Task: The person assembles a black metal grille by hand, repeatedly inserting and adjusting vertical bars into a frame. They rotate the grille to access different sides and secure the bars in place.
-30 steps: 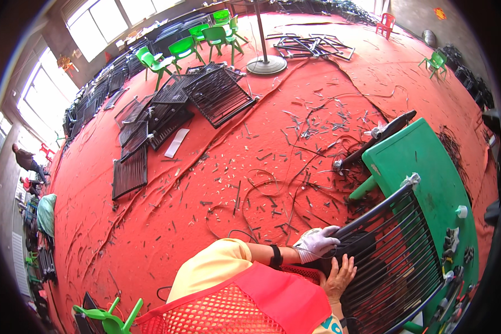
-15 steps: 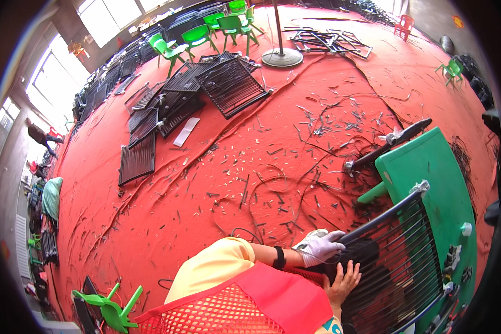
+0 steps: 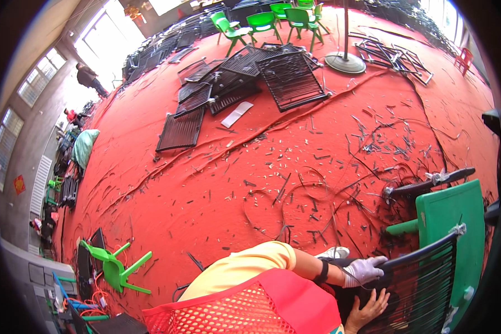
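Observation:
A black frame strung with many parallel strips (image 3: pixel 426 286) leans against a green table (image 3: pixel 448 209) at the lower right. My left hand (image 3: pixel 364 271), in a pale glove, is closed at the near end of the frame's thick rail. A thin dark strip passes by that glove. Just below, my bare right hand (image 3: pixel 370 309) has its fingers spread over the dark strips on the near side of the frame. The far end of the rail carries a clear wrapping (image 3: pixel 458 229). The frame's lower part runs out of view.
Cut scraps and loose strips (image 3: pixel 312 214) litter the red floor covering (image 3: pixel 167 211). A black bar (image 3: pixel 428 182) lies beyond the table. More strung frames (image 3: pixel 239 69) are piled farther off, near green chairs (image 3: pixel 261 22). A tipped green chair (image 3: pixel 116 271) is at left; a person (image 3: pixel 89 79) stands far back.
The view has swung left, so the room, frame and hands sit farther right in the picture. Both hands stay at the near end of the frame, the right one with fingers spread.

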The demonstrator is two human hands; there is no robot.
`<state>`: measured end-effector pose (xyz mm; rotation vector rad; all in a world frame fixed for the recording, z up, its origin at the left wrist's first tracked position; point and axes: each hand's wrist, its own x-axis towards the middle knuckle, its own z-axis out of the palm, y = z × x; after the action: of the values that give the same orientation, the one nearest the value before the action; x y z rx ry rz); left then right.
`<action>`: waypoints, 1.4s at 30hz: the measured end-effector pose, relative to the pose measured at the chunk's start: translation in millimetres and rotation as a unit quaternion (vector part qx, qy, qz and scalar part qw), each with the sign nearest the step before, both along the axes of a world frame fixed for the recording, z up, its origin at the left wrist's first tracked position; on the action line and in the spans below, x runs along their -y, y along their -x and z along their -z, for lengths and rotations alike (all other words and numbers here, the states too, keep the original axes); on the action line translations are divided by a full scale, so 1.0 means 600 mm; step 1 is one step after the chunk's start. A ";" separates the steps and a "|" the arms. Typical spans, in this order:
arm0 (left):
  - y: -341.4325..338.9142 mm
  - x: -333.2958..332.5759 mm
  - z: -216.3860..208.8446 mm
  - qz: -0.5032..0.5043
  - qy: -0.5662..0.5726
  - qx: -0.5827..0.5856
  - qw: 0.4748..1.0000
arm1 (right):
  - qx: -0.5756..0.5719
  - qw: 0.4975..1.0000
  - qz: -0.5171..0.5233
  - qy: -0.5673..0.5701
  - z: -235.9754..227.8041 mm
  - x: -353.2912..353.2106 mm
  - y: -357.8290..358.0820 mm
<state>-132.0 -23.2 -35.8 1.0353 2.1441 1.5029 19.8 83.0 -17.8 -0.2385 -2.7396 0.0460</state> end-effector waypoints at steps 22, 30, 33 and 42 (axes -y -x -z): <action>-0.014 -0.025 0.006 -0.068 -0.021 -0.337 0.939 | -0.043 0.999 0.000 -0.002 0.022 -0.022 -0.025; -0.013 -0.012 0.002 -0.046 -0.068 -0.355 0.931 | -0.028 1.000 0.003 -0.009 -0.035 0.010 -0.019; -0.014 -0.005 0.006 -0.031 -0.067 -0.357 0.931 | -0.025 1.000 0.004 -0.004 -0.028 0.012 -0.025; 0.005 -0.003 0.004 -0.047 -0.059 -0.386 0.920 | -0.036 0.999 0.020 0.010 -0.016 0.018 -0.002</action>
<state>-135.1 -21.3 -38.1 1.8291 2.6481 1.4182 21.1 72.3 -8.0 -0.2912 -2.6622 0.0709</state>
